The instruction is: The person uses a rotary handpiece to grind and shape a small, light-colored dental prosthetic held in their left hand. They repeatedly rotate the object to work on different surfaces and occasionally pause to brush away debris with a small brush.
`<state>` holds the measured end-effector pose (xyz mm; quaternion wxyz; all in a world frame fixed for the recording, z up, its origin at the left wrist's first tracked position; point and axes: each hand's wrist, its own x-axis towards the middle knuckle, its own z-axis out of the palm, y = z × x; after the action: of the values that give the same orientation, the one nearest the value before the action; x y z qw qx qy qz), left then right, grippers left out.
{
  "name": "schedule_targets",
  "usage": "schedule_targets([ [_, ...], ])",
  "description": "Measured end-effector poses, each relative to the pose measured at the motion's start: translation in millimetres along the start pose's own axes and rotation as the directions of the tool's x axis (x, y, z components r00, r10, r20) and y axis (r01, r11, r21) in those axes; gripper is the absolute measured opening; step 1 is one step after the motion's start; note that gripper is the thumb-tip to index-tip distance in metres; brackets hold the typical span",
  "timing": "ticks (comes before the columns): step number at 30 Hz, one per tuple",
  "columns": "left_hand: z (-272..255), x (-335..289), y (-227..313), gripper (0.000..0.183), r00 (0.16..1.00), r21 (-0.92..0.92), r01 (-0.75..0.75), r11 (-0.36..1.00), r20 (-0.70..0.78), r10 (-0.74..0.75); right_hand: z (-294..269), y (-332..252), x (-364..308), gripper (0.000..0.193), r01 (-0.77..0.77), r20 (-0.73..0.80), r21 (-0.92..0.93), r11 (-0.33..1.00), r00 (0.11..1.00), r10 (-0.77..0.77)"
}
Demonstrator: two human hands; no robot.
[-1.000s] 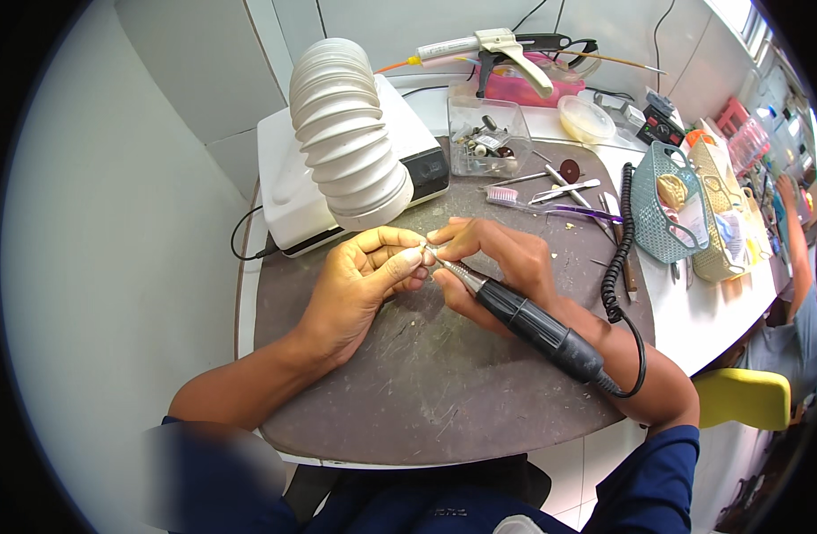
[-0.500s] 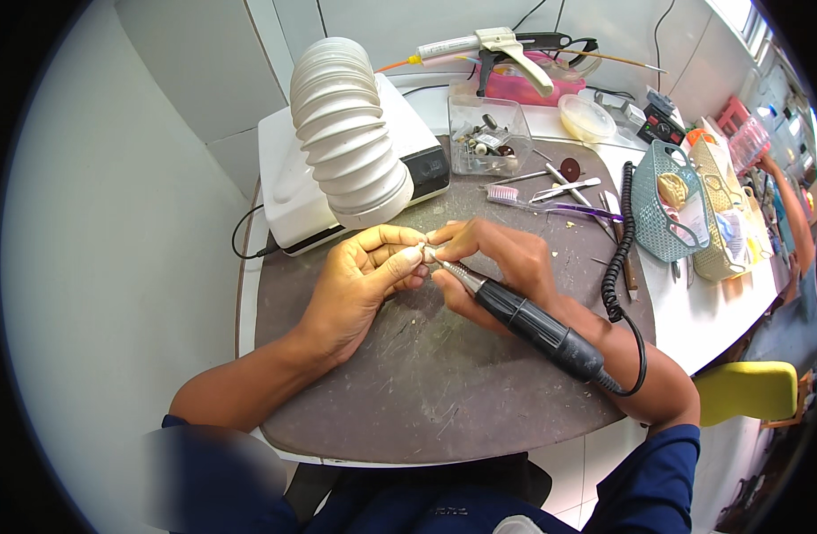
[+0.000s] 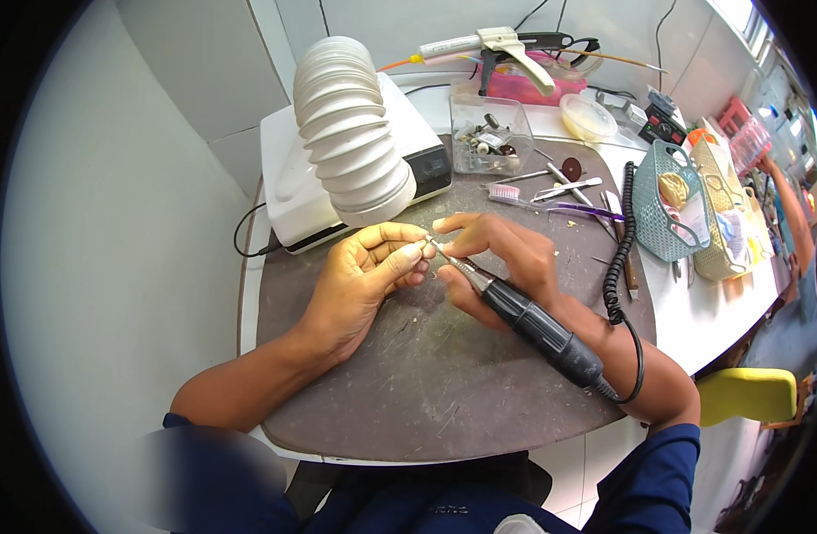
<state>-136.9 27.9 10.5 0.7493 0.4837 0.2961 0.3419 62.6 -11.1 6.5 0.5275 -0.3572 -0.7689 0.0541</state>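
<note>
My left hand [image 3: 359, 276] is closed in a pinch over the mat, thumb against fingertips. Between them sits a small whitish, tooth-like piece [image 3: 428, 244], mostly covered by the fingers. My right hand [image 3: 515, 262] grips a black and silver rotary handpiece [image 3: 537, 329] like a pen. Its thin tip points up and left and meets the small piece, though whether it touches is too fine to tell. A coiled black cord [image 3: 618, 276] runs from the handpiece's back end to the right of the mat.
A ribbed white suction hose [image 3: 346, 133] on a white box [image 3: 279, 169] stands just beyond my left hand. Behind are a clear bin of burs [image 3: 462, 165], a toothbrush [image 3: 506, 192] and thin tools. Baskets [image 3: 662, 200] line the right; another person's arm [image 3: 791, 205] shows far right.
My right index finger has lifted slightly and drawn away from the left fingertips. The handpiece has shifted a little to the right and down. My left hand holds nearly the same place.
</note>
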Motion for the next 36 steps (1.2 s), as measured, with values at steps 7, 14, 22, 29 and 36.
schedule_targets([
  [7, -2.8, -1.1, -0.3, 0.022, 1.0, -0.005, -0.015, 1.0, 0.0, 0.015, -0.6, -4.7, 3.6, 0.019, 0.049, 0.028, -0.03, 0.998, 0.998, -0.048],
  [14, 2.8, -0.3, 0.4, 0.022, 0.999, -0.001, -0.021, 1.0, -0.038, 0.021, -0.4, -7.1, 3.7, 0.017, 0.109, 0.091, -0.008, 0.994, 0.99, -0.107],
  [22, -3.8, 0.7, -5.4, 0.022, 0.998, -0.015, -0.055, 0.998, -0.033, 0.054, 3.8, -5.6, 1.5, 0.019, 0.091, 0.066, -0.039, 0.995, 0.994, -0.089],
  [29, -3.9, 2.4, -6.0, 0.023, 0.997, -0.024, -0.062, 0.998, -0.048, 0.061, 3.6, -3.1, 0.8, 0.019, 0.098, 0.07, -0.042, 0.994, 0.993, -0.095],
  [36, -2.2, 2.0, -5.6, 0.025, 0.996, 0.009, -0.07, 0.997, -0.048, 0.071, 1.2, -6.3, -1.0, 0.021, 0.07, 0.084, -0.072, 0.995, 0.994, -0.064],
])
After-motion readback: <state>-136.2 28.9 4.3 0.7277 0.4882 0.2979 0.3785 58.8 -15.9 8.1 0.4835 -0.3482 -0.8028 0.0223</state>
